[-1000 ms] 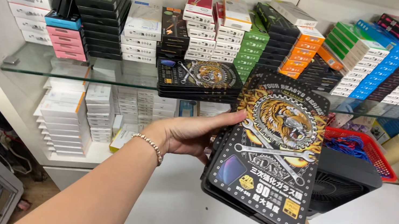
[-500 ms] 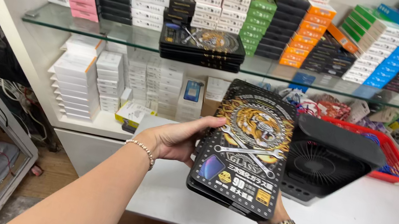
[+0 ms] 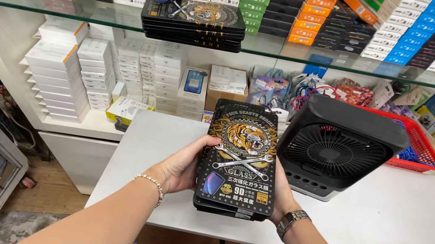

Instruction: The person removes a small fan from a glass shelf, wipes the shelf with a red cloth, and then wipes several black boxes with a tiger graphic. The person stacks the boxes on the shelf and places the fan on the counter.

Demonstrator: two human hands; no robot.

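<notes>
Above the white table, both hands clasp stacked black boxes.

this is a small shop selling phone accessories. a glass shelf along the wall carries tight rows of slim retail boxes sorted by colour: pink, black, white, green, orange, blue. below it, more white boxes stand stacked in columns, and a red basket holds packaged goods. a white surface in front serves as the counter, with a black desk fan standing on it.
</notes>
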